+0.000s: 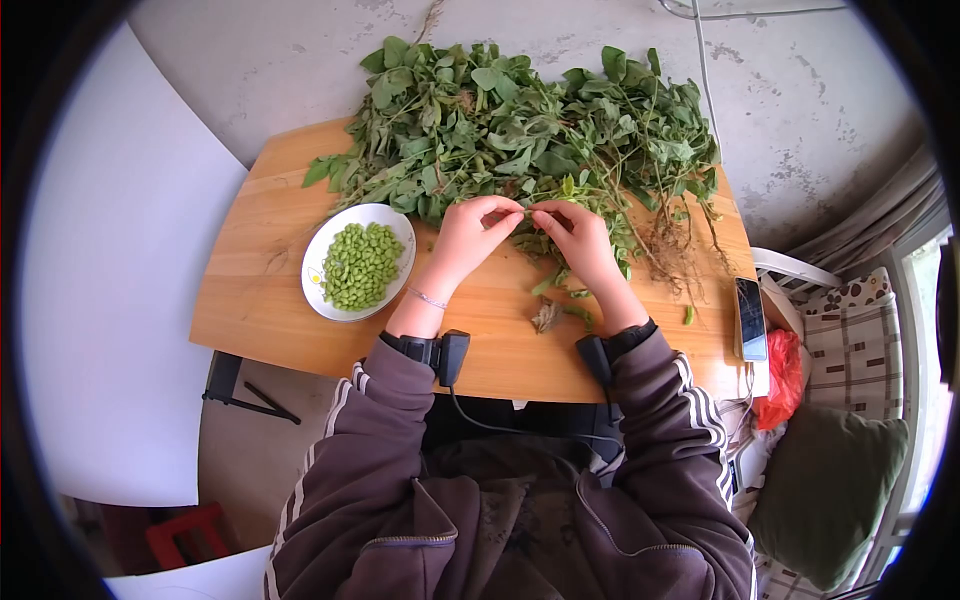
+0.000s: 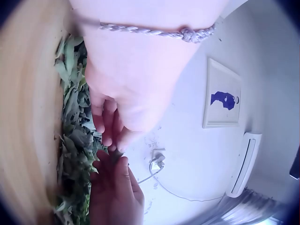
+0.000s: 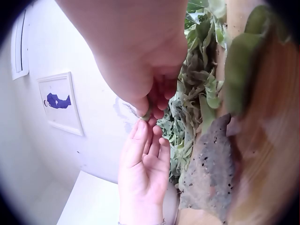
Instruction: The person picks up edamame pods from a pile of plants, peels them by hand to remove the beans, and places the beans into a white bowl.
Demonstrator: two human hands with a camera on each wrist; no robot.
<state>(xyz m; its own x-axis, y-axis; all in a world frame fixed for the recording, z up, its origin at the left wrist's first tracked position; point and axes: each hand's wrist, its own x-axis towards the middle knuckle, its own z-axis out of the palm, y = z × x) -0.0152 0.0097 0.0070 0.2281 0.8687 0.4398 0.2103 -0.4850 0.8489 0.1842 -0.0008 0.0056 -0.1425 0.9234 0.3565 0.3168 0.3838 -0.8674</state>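
Note:
Both hands meet above the table's middle, in front of the leafy plants (image 1: pixel 520 130). A small green pod (image 3: pixel 147 114) is pinched between thumb and fingers of the right hand (image 1: pixel 583 243), its lower end at the left hand's fingertips. The left hand (image 1: pixel 470 238) pinches the pod's other end; in the left wrist view the pod (image 2: pixel 115 154) looks dark between the two hands. To the left stands a white bowl (image 1: pixel 313 252) holding shelled green beans (image 1: pixel 360 266).
Roots (image 1: pixel 668 250) spread at the right of the wooden table (image 1: pixel 250 290). A dry leaf (image 1: pixel 547 316) and loose pods lie near the right forearm. A phone (image 1: pixel 750 320) lies at the right edge. Cables run from both wrist cameras.

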